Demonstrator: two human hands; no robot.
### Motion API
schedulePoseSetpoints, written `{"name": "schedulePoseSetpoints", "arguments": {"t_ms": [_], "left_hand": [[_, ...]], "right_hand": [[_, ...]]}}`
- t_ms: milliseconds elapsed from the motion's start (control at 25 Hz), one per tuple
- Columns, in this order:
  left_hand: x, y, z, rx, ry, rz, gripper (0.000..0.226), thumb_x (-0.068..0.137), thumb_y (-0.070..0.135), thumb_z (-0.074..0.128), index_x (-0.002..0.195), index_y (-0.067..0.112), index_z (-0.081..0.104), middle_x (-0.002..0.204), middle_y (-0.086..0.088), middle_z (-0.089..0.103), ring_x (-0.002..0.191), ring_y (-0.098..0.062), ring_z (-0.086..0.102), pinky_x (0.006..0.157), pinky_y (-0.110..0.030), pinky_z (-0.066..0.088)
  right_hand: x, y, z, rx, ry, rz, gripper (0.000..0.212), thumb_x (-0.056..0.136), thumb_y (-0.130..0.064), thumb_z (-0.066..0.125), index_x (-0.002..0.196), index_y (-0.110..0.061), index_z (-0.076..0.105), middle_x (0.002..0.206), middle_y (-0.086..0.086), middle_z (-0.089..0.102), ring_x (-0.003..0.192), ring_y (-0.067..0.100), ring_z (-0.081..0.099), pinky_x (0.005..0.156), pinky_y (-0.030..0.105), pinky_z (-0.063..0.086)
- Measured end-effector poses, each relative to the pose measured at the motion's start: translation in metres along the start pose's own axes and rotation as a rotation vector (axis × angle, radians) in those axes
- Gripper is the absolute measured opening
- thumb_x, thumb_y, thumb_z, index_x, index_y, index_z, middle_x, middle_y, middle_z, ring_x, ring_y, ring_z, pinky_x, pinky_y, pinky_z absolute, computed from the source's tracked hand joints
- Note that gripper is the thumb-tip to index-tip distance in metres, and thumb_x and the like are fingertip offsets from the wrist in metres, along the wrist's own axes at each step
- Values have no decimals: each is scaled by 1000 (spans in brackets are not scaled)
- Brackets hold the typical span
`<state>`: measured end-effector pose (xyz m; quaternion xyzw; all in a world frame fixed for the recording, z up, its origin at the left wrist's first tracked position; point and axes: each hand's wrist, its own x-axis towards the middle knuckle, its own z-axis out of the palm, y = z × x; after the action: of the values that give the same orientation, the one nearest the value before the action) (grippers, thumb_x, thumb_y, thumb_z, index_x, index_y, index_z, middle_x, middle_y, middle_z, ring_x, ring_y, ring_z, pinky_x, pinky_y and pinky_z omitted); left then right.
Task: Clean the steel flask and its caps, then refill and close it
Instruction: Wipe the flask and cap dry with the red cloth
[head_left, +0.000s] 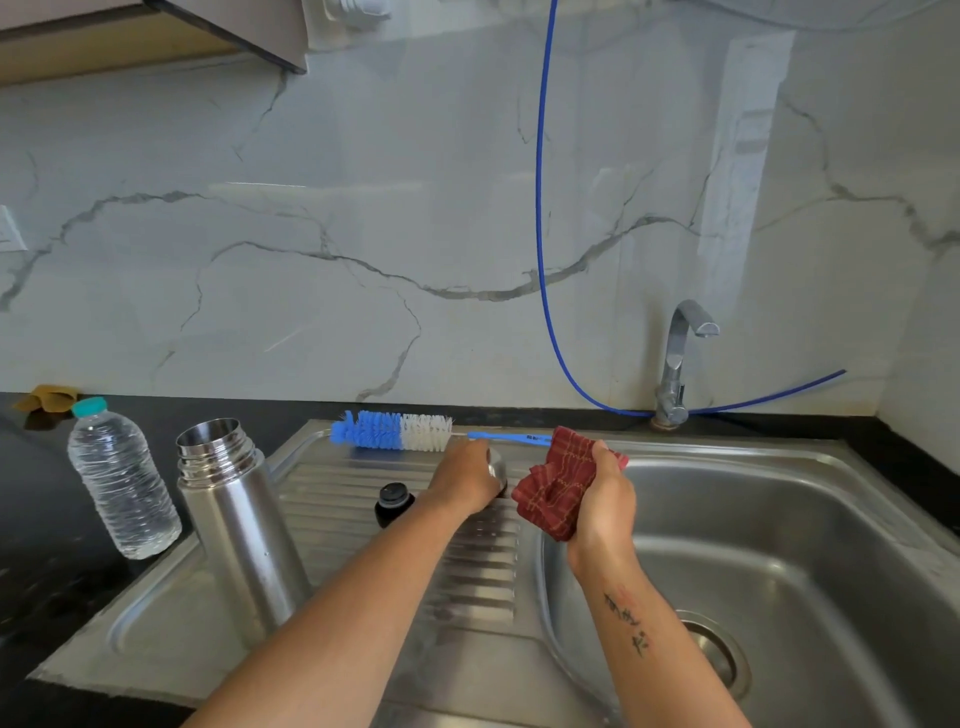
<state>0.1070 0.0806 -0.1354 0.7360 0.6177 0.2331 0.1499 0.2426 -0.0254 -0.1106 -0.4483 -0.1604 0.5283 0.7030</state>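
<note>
steel flask (239, 525) stands upright and uncapped on the left end of the drainboard (332, 499), mouth open. water bottle (120, 478) with teal lid stands just left of it on the black counter (31, 571), sealed. small black cap (394, 503) sits on the drainboard ribs, between the flask and the left hand (464, 480). left hand is on the drainboard, fingers curled down over a steel cap (497, 470), grasping it; only the cap's right edge shows past the hand. right hand (602, 499) is just beside it, over the basin's (779, 545) left rim, fingers clenched round a bunched red checked cloth (561, 483). cloth is close to the steel cap, can't tell if they touch. bottle brush (395, 430), blue and white bristles, lies along the back edge of the sink, handle running right behind the cloth. tap (678, 364) at the back right, no water seen running. thin blue hose (540, 208) drops down the marble wall and loops behind the tap. brown rag (47, 399) on the counter far left corner.
</note>
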Motion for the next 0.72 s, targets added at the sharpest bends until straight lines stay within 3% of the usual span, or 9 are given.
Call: {"name": "schedulePoseSetpoints", "arguments": {"t_ms": [120, 200, 320, 400, 480, 520, 560, 640, 720], "left_hand": [[-6, -10, 1, -48, -1, 47, 37, 92, 16, 72, 127, 13, 61, 129, -4, 50, 111, -17, 55, 91, -25, 41], [-13, -12, -1, -139, 16, 60, 51, 92, 22, 75, 139, 15, 55, 125, 0, 47, 109, -16, 55, 94, -24, 42], [-33, -5, -8, -414, 113, 63, 49, 84, 28, 83, 128, 19, 63, 119, 3, 58, 103, -15, 63, 92, -27, 51], [-50, 1, -12, -710, 131, -9, 51, 81, 25, 87, 126, 22, 65, 118, 5, 68, 103, -11, 68, 91, -28, 56], [-65, 9, -13, -1012, 128, -61, 43, 82, 17, 85, 122, 15, 69, 111, -1, 75, 102, -17, 73, 91, -36, 60], [-69, 14, -13, -1129, 125, -63, 35, 85, 14, 82, 119, 12, 70, 108, -3, 78, 101, -20, 74, 91, -40, 60], [-71, 19, -11, -1203, 120, -53, 26, 90, 14, 78, 115, 11, 72, 104, -4, 78, 98, -20, 74, 90, -42, 59], [-73, 27, -9, -1262, 140, -34, 15, 99, 20, 67, 109, 10, 73, 97, -4, 76, 92, -17, 73, 85, -39, 60], [-68, 27, -8, -1274, 176, -63, 29, 105, 32, 57, 107, 6, 69, 94, -7, 74, 92, -18, 72, 83, -36, 59]], "right_hand": [[1, 2, -1, -22, -9, -5, 38, 106, -41, 47, 107, -9, 69, 94, 20, 76, 84, 36, 75, 76, 59, 61], [0, 4, 0, -28, -19, -15, 39, 106, -41, 47, 107, -8, 69, 92, 22, 75, 82, 37, 74, 76, 61, 61], [-1, 4, 1, -43, -48, -74, 41, 106, -40, 44, 107, -9, 71, 81, 22, 72, 68, 37, 70, 80, 65, 58], [-1, 4, 2, -67, -75, -162, 39, 108, -38, 42, 116, -14, 73, 74, 22, 63, 62, 33, 62, 67, 51, 55], [-1, 10, 5, -99, -166, -272, 38, 109, -37, 43, 129, -17, 68, 80, 25, 58, 70, 33, 57, 65, 43, 48], [-3, 15, 8, -132, -234, -314, 39, 109, -38, 44, 134, -17, 65, 93, 25, 66, 81, 33, 63, 72, 44, 51], [-4, 22, 10, -177, -303, -353, 42, 107, -41, 46, 139, -18, 60, 113, 13, 73, 102, 28, 69, 91, 48, 54], [-7, 40, 7, -351, -402, -514, 53, 101, -51, 49, 150, -30, 46, 146, -8, 58, 138, 11, 52, 118, 47, 38], [-13, 48, 8, -636, -453, -765, 55, 102, -53, 44, 154, -43, 31, 163, -20, 33, 152, 4, 26, 126, 41, 22]]}}
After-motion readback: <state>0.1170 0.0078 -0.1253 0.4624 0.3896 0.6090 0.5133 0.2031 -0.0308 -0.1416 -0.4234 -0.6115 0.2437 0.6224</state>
